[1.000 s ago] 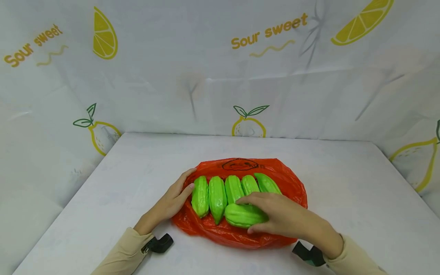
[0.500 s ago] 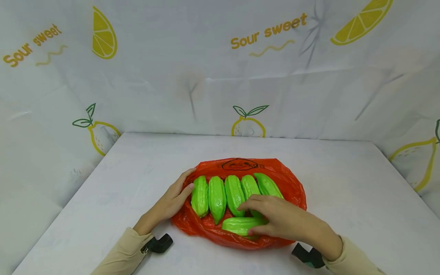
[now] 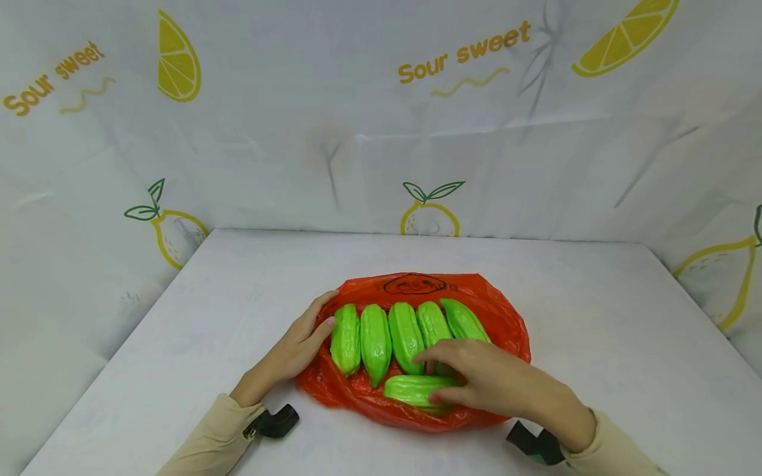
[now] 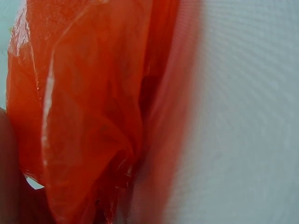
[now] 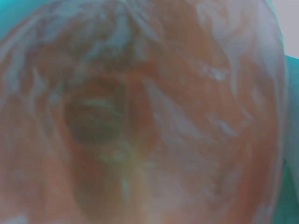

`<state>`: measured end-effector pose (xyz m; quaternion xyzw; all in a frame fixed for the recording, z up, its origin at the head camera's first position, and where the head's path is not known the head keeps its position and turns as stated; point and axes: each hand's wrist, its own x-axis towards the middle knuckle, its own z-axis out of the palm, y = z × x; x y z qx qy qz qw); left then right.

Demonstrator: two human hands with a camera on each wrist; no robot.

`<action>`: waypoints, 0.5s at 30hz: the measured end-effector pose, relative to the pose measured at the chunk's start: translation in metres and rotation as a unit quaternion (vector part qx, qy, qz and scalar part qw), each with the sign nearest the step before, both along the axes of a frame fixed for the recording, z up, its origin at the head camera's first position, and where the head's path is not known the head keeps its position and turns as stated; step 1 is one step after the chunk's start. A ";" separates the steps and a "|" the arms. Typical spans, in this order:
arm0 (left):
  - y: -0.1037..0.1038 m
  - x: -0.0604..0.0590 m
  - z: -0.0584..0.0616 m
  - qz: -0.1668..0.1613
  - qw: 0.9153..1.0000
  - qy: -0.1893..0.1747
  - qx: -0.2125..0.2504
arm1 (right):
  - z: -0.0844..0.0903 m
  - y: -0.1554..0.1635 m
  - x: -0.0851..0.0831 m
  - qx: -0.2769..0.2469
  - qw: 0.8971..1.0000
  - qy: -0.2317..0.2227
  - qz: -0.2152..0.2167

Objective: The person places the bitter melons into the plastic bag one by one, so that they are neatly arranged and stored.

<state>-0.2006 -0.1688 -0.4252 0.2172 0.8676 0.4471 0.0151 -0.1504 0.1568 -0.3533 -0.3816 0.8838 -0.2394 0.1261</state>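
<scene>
Covering the middle of the white table (image 3: 595, 317) is one orange-red plastic bag (image 3: 506, 317), spread open and crinkled, with a dark smiling face printed at its far edge. Six bright green ridged gourds lie on it: five side by side in a row (image 3: 405, 334), pointing away from the person, and a sixth gourd (image 3: 411, 389) lying crosswise along the near edge. Two hands are at work. The right hand (image 3: 482, 380) grips the crosswise gourd, fingers curled over its top and thumb under its near side. The left hand (image 3: 297, 347) rests flat, fingers straight, against the bag's left edge beside the leftmost gourd (image 3: 346, 338). Both wrist views show only blurred orange plastic.
</scene>
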 end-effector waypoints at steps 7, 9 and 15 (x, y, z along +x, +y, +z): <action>-0.001 0.000 0.002 -0.002 1.000 0.014 0.001 | 0.011 0.011 0.003 -0.003 0.994 0.088 -0.058; -0.002 0.000 0.005 -0.002 1.000 0.017 0.010 | 0.014 0.015 0.003 -0.010 0.990 0.118 -0.081; -0.007 -0.002 0.012 0.019 0.999 0.041 0.021 | 0.020 0.035 -0.007 -0.049 0.970 0.203 -0.120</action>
